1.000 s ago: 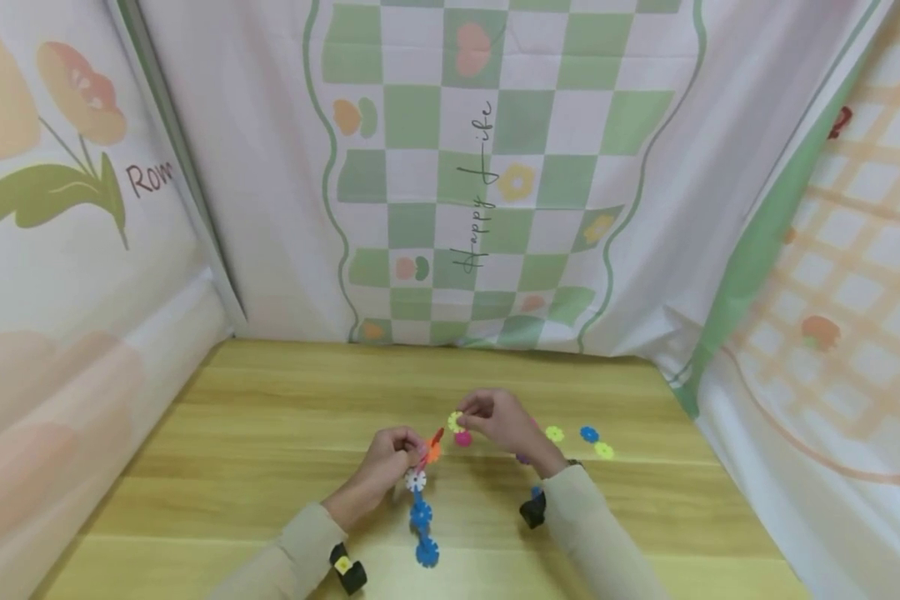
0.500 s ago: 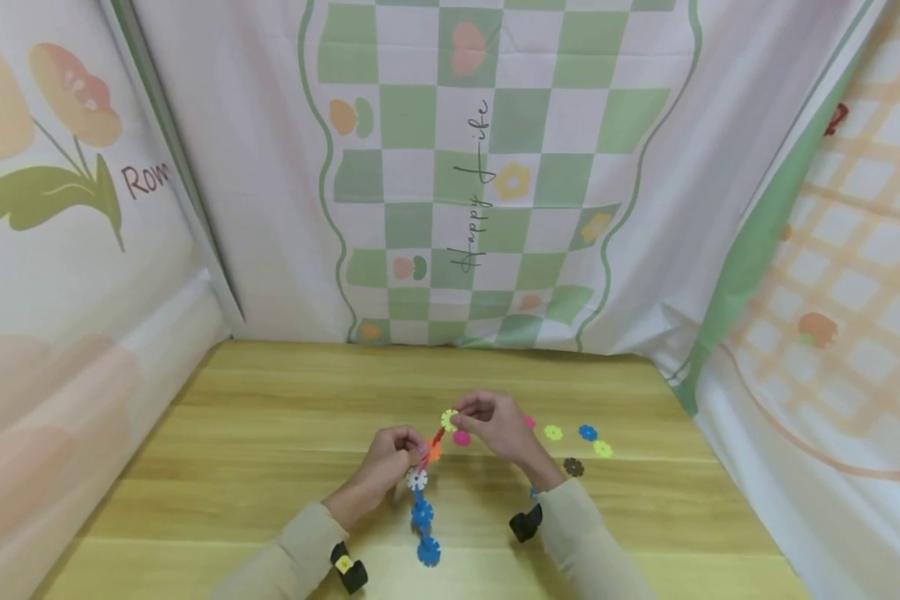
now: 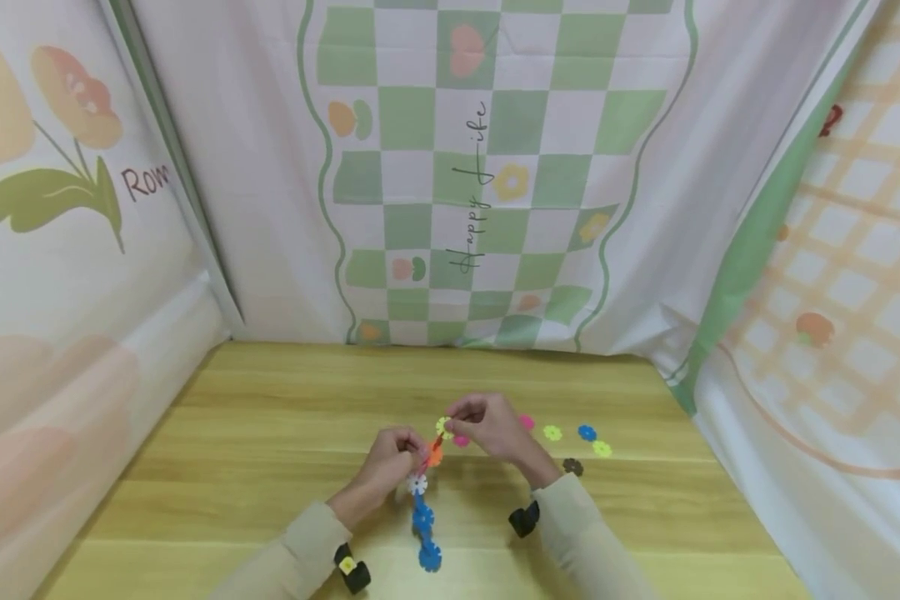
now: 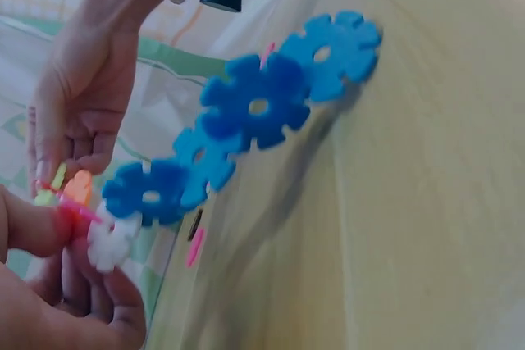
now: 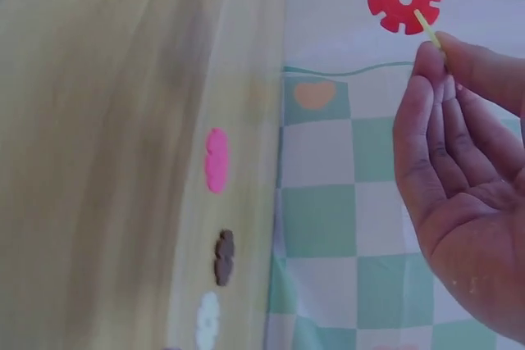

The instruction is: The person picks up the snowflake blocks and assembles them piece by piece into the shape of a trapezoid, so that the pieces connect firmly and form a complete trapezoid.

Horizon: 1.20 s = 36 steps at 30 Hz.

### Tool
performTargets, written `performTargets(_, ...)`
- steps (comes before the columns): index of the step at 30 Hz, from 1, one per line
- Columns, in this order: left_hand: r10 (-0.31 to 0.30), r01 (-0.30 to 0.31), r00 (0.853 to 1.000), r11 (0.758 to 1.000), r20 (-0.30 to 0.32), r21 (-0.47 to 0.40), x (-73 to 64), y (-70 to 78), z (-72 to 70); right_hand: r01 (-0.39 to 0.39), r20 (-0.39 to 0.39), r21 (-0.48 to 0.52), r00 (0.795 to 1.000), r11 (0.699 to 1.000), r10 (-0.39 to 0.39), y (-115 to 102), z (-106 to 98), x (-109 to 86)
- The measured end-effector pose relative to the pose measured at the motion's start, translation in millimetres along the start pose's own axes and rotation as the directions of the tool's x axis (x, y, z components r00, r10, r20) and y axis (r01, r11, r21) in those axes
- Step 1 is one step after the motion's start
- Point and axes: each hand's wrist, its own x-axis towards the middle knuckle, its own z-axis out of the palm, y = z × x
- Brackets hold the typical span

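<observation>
A chain of slotted flower-shaped plastic discs hangs from my left hand (image 3: 382, 468), which pinches it at a pink disc (image 4: 80, 209). Below that come a white disc (image 4: 113, 242) and several blue discs (image 4: 256, 102), trailing down toward the table. On the upper side sit an orange disc (image 3: 435, 454) and a red disc (image 5: 400, 15). My right hand (image 3: 491, 429) holds a yellow disc (image 3: 443, 426) between thumb and fingertip. In the right wrist view the yellow disc stands edge-on, its edge at the red disc's rim; how deep it sits in a slot I cannot tell.
Loose discs lie on the wooden table (image 3: 270, 400): pink (image 3: 526, 422), yellow (image 3: 552, 432), blue (image 3: 587, 432) and dark brown (image 3: 573, 467) ones to the right. Another pink disc (image 3: 461, 441) lies behind the right fingertips. A checkered curtain (image 3: 465, 183) closes the back.
My right hand has moved slightly left and down, bringing the yellow disc from a gap away to the red disc. The left hand keeps its hold on the chain, nearly still.
</observation>
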Motion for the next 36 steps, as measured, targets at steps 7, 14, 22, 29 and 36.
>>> performTargets(7,0.007,-0.009,0.997,1.000,0.072,0.026,3.3,2.7,-7.4,-0.045,0.100,-0.061,0.994,0.997,0.051,-9,-12,2.4)
performTargets(14,0.064,-0.065,0.994,0.998,0.085,0.009,17.5,6.2,-5.8,0.002,0.172,-0.125,0.985,0.992,0.019,-9,-14,8.8)
performTargets(22,0.070,-0.070,0.995,0.998,0.068,0.003,19.3,2.5,-7.3,0.003,0.231,-0.133,0.973,0.991,0.029,3,-22,17.0)
performTargets(29,0.059,-0.059,0.998,0.998,0.008,0.002,17.2,0.1,-9.3,0.034,0.176,-0.406,0.984,0.913,0.042,25,-20,22.0)
performTargets(36,0.064,-0.064,0.998,0.998,-0.016,-0.005,15.6,0.1,-9.9,0.130,0.190,-0.507,0.981,0.852,-0.037,43,-7,21.2)
